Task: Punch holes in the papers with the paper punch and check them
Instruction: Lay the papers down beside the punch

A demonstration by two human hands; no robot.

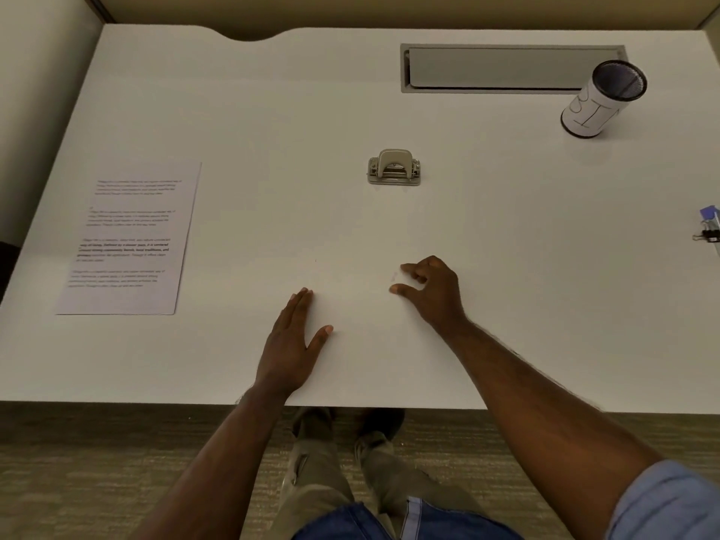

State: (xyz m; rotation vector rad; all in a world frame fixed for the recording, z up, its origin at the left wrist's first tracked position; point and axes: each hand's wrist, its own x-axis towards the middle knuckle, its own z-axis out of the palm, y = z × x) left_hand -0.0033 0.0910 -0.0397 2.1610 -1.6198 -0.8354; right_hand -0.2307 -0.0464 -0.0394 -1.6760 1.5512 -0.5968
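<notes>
- White laminate desk under everything; hard, smooth and probably slick, so loose sheets likely to skate on it rather than stay put.
- Blank-looking white paper lying flat at near centre, its near edge just past the desk's near edge; faint marks visible near its far right part, too faint to read as holes. Thin, light and floppy by the look of it; easiest taken by sliding it off the near edge and pinching there, or by lifting a corner. Prone to creasing if grabbed mid-sheet.
- Printed paper flat at the left, well apart from the blank one, untouched by either hand. Same handling: light, limp, best lifted from an edge or corner, kept square for feeding into the punch.
- Left hand laid flat on the left side of the near sheet, fingers straight and together, thumb spread, gripping nothing, only pressing down.
- Right hand at the sheet's far right part, forefinger and thumb extended with tips on or just above the paper, other fingers curled; nothing visibly pinched.
- Mesh pen cup wrapped in lettered paper at the far right, beside a recessed cable tray.
- Metal paper punch upright at centre, beyond the near sheet and apart from it. Rigid, probably heavy enough to stay put; best pressed on the top lever, or carried by gripping the base sides.
- Binder clips at the right edge.
</notes>
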